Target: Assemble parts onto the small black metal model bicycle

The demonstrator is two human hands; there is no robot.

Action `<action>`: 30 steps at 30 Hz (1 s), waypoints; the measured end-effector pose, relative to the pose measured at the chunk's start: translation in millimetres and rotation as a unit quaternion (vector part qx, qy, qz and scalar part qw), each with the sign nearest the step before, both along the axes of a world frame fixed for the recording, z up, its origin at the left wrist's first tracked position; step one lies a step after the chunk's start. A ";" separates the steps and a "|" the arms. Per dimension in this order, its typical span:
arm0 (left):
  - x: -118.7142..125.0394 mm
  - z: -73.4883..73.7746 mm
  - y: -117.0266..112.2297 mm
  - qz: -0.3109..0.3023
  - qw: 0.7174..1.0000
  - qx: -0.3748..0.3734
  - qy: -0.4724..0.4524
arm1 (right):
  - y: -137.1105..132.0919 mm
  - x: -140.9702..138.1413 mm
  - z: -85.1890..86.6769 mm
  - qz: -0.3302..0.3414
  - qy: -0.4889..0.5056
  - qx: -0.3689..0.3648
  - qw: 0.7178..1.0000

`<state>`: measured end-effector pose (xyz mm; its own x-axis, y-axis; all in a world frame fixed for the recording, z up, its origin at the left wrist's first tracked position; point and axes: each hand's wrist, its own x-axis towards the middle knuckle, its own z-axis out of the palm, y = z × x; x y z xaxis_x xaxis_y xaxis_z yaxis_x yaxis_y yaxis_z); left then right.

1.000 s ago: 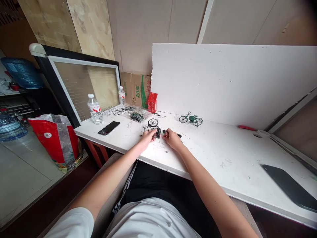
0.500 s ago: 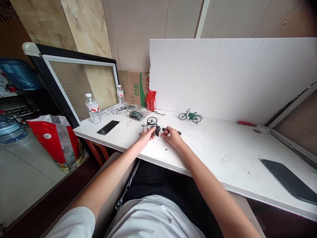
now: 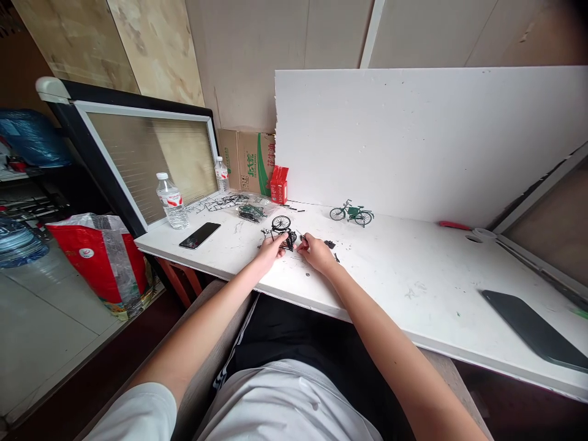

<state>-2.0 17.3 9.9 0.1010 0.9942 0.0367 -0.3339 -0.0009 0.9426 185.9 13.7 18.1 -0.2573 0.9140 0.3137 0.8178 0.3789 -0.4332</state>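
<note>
My left hand [image 3: 271, 251] is closed around a small black model bicycle [image 3: 281, 224], thumb on top. One spoked wheel points toward the back of the table. Just to the right, my right hand [image 3: 316, 252] is closed in a pinch close to the model. A thin dark piece shows at its fingertips, too small to name. Small black parts [image 3: 329, 244] lie on the white table [image 3: 390, 282] beyond and beside my right hand. Near the table's front edge is a tiny round part [image 3: 307, 274]. Farther back stands a green model bicycle [image 3: 353, 212].
Left of my hands lie a phone [image 3: 200, 235] and a clear bag of green parts [image 3: 252, 211]. Behind are black part frames [image 3: 220, 201], a water bottle [image 3: 173, 202], a red carton [image 3: 279, 185] and a cardboard box [image 3: 250, 160]. A dark flat slab [image 3: 535, 324] lies at right.
The view has shifted slightly. My right hand has turned a little, and more of the black parts beside it now show. My left hand keeps its hold on the black model bicycle.
</note>
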 end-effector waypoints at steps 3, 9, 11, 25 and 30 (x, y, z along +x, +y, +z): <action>-0.4 0.6 -2.0 -0.008 1.000 0.005 0.003 | 1.5 1.3 -0.7 -0.019 -0.010 -0.009 1.000; 0.2 2.5 -6.9 -0.021 0.999 0.024 0.027 | 5.7 3.6 -5.6 -0.041 -0.034 0.007 0.999; 0.5 2.4 -6.9 -0.024 0.999 0.025 0.031 | 8.3 7.0 -7.7 -0.024 0.011 0.001 1.000; -0.9 -3.3 -1.5 -0.027 0.999 0.022 0.029 | 4.4 23.8 4.6 0.026 0.109 -0.032 0.993; -0.8 -3.4 -0.9 -0.034 0.999 0.025 0.033 | 3.0 17.7 8.6 0.007 0.020 -0.033 0.999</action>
<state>-2.8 16.4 6.5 0.1710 0.9823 0.0770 -0.2727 -0.0280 0.9617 203.6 16.7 26.6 -0.2596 0.9292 0.2631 0.7942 0.3604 -0.4892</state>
